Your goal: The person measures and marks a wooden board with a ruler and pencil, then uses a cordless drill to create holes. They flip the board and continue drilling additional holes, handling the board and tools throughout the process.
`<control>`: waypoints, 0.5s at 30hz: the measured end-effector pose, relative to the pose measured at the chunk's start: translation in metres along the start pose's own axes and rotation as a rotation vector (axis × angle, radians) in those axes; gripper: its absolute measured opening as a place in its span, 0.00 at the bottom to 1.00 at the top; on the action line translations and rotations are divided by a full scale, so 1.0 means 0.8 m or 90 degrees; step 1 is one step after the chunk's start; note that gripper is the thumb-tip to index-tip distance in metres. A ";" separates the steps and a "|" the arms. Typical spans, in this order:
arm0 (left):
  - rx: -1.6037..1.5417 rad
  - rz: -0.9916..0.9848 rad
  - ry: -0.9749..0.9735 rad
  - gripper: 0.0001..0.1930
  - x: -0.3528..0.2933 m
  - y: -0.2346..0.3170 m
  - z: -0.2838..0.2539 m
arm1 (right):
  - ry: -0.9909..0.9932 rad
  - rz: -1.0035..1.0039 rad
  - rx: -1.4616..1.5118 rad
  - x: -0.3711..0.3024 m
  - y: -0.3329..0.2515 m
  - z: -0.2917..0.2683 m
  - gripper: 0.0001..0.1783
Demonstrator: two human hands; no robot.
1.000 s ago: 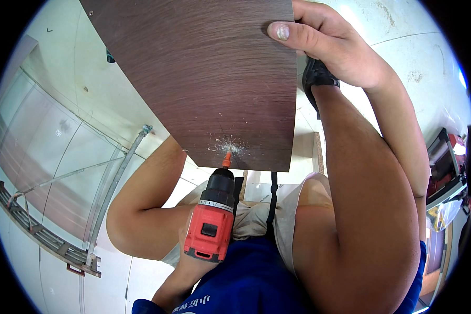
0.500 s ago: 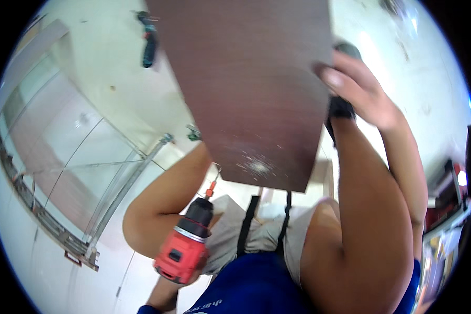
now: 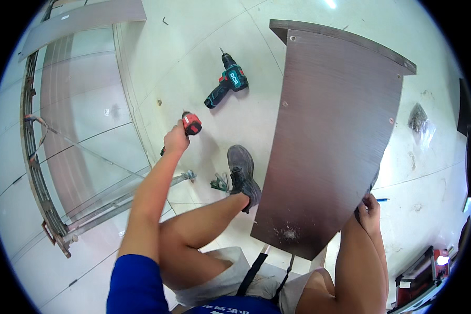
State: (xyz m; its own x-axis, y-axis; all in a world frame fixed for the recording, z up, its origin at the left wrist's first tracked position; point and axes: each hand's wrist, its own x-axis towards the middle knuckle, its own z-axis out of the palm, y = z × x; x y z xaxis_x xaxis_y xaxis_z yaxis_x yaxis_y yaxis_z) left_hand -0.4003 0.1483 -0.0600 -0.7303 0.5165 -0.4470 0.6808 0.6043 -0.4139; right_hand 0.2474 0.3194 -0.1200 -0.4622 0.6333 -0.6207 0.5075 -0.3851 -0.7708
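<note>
My left hand (image 3: 177, 139) is wrapped round the handle of a red cordless drill (image 3: 191, 124), held out to the left over the floor. A dark brown wooden cabinet piece (image 3: 329, 131) lies in front of me between my legs, an overhanging board (image 3: 345, 42) along its far end. Small holes or screw heads run along its sides, and pale dust (image 3: 289, 234) lies on its near end. Close by the piece's right edge, next to my knee, is my right hand (image 3: 370, 212), fingers bent together. What they hold, if anything, is hidden.
A teal and black drill (image 3: 229, 78) lies on the floor, with a small hex key (image 3: 165, 21) farther off. A metal frame (image 3: 42, 172) stands at left, a loose board (image 3: 83, 23) across it. A clear bag of small dark pieces (image 3: 418, 119) lies at right. My shoe (image 3: 240, 170) is beside the cabinet.
My left hand has carried the red drill forward, away from the near end of the cabinet piece. My right hand has come back along the right edge toward me. The view has shifted.
</note>
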 end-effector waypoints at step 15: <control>-0.204 -0.081 -0.024 0.38 0.021 0.034 0.154 | 0.019 0.094 -0.028 0.001 0.020 -0.024 0.20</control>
State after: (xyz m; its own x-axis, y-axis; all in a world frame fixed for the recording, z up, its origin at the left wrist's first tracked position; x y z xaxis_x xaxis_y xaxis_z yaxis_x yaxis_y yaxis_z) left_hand -0.3873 0.0986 -0.1762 -0.8020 0.4052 -0.4389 0.5273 0.8255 -0.2013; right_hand 0.2690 0.3269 -0.1299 -0.3584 0.5915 -0.7223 0.6001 -0.4468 -0.6635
